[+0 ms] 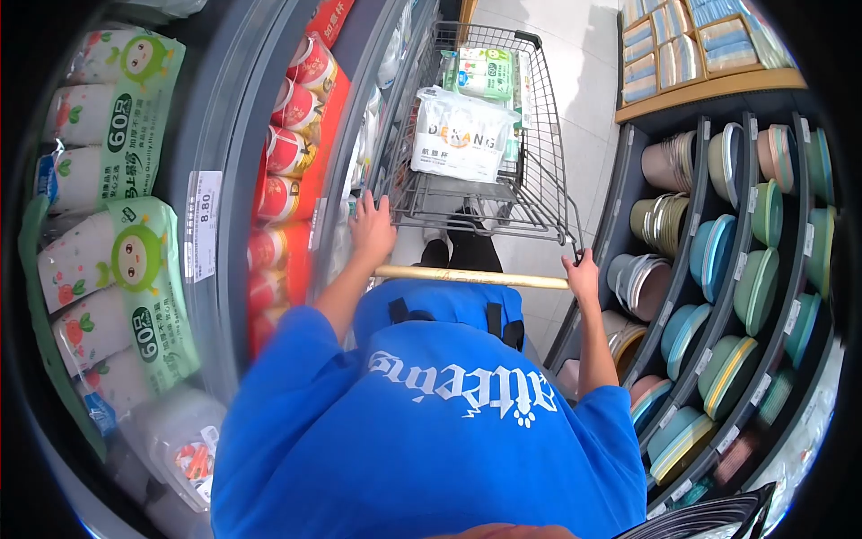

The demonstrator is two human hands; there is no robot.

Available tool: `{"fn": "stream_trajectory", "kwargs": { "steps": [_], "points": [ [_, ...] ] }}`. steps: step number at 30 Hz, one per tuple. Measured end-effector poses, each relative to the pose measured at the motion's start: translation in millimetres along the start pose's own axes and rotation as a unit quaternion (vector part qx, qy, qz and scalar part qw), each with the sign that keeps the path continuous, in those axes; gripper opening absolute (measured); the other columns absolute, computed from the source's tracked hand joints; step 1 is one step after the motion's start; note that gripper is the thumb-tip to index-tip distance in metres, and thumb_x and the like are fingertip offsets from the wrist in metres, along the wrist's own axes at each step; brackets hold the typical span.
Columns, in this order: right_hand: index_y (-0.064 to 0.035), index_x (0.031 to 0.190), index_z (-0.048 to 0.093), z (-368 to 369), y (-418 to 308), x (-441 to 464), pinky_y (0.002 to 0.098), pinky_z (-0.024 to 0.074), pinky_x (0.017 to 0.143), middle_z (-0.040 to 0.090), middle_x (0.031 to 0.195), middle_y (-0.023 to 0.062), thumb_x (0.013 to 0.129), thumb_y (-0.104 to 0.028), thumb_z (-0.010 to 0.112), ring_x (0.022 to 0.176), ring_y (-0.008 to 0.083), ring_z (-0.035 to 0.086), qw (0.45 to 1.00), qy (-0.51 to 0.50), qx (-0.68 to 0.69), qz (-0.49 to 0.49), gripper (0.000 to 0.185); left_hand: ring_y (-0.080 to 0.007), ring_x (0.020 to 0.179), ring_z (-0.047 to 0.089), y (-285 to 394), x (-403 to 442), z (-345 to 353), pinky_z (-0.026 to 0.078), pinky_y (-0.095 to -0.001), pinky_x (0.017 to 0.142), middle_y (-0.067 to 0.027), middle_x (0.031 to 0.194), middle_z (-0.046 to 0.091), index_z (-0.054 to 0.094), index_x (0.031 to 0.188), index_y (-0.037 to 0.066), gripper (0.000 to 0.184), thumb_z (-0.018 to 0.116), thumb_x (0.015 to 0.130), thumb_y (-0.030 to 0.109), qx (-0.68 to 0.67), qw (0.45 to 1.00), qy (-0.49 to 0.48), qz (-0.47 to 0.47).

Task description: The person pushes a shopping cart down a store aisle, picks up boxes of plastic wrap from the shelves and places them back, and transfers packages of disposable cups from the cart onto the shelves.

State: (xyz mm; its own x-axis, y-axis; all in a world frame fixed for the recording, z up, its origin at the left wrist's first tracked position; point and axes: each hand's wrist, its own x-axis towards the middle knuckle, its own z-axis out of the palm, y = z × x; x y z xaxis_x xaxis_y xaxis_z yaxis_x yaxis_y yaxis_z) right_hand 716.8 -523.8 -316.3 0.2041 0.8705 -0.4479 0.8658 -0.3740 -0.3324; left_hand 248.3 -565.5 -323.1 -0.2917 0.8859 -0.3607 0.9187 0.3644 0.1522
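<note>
Far L.: green-printed packs (117, 135), outer edges cropped by the lens's dark rim; price label (206, 225) beside them reads 8.80, its small print illegible. Below, a clear tub (189, 440), blurred, partly cut off. Next, red cup packs (296, 153) on the shelf; pkgs. farther R. are partly masked by the L. arm. Left hand (373, 226): fingers spread, near the cart's L. side; contact w/ shelf or cart can't be told. Ctr.: shopping cart (485, 226), ahead of the person, btwn. the shelves; its pale bar (467, 276) crosses before the blue shirt (431, 422). In the basket, a white pack (460, 135) partly hides a green pack (483, 74). Legs mostly hidden below. Right hand (582, 274): fingers bent at the cart's R. corner nr. the bar's end; full closure unclear. R.: stacked bowls (714, 256) line the shelves, outermost cropped; upper R. goods (727, 54) hard to ID. Bottom R.: a black-edged item (718, 516), cut off, unidentifiable.
</note>
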Motion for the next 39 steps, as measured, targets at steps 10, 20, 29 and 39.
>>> {"fn": "stream_trajectory", "kwargs": {
  "steps": [10, 20, 29, 39],
  "points": [
    [0.0022, 0.125, 0.048, 10.4, 22.4, -25.1, 0.0467, 0.052, 0.081, 0.069, 0.088, 0.0219, 0.088, -0.025, 0.072, 0.087, 0.0394, 0.069, 0.997, -0.068, 0.035, -0.03, 0.052, -0.0463, 0.095, 0.066, -17.5, -17.7, 17.6, 0.056, -0.0529, 0.08, -0.0241, 0.113, 0.057, 0.055, 0.116, 0.006, 0.045, 0.075, 0.076, 0.014, -0.03, 0.997, -0.058, -0.032],
    [0.0052, 0.113, 0.053, 24.8, 24.6, -49.2, 0.0518, 0.0513, 0.088, 0.067, 0.102, 0.0334, 0.084, -0.021, 0.077, 0.102, 0.0499, 0.064, 0.996, -0.059, -0.066, 0.0, 0.046, -0.0461, 0.091, 0.067, -29.6, -69.0, 28.0, 0.056, -0.0527, 0.078, -0.0272, 0.126, 0.048, 0.053, 0.114, 0.003, 0.043, 0.075, 0.081, 0.02, -0.051, 0.997, -0.053, -0.017],
    [0.007, 0.107, 0.054, 44.4, 34.5, -81.5, 0.0544, 0.0539, 0.078, 0.069, 0.091, 0.0316, 0.089, -0.018, 0.072, 0.091, 0.0498, 0.067, 0.996, -0.053, -0.073, 0.004, 0.036, -0.0418, 0.08, 0.069, -41.7, -93.8, 54.6, 0.058, -0.0491, 0.07, -0.0322, 0.146, 0.035, 0.045, 0.13, 0.003, 0.062, 0.075, 0.078, 0.015, 0.054, 0.994, -0.095, 0.006],
    [0.009, 0.107, 0.054, 85.1, 79.3, -116.9, 0.0554, 0.054, 0.077, 0.068, 0.087, 0.033, 0.093, -0.012, 0.06, 0.087, 0.0496, 0.067, 0.995, -0.051, -0.081, -0.001, 0.026, -0.045, 0.101, 0.064, -61.4, -132.8, 79.3, 0.057, -0.0469, 0.085, -0.0303, 0.149, 0.031, 0.051, 0.124, -0.003, 0.054, 0.074, 0.077, 0.014, 0.13, 0.987, -0.071, 0.057]
  ]
}}
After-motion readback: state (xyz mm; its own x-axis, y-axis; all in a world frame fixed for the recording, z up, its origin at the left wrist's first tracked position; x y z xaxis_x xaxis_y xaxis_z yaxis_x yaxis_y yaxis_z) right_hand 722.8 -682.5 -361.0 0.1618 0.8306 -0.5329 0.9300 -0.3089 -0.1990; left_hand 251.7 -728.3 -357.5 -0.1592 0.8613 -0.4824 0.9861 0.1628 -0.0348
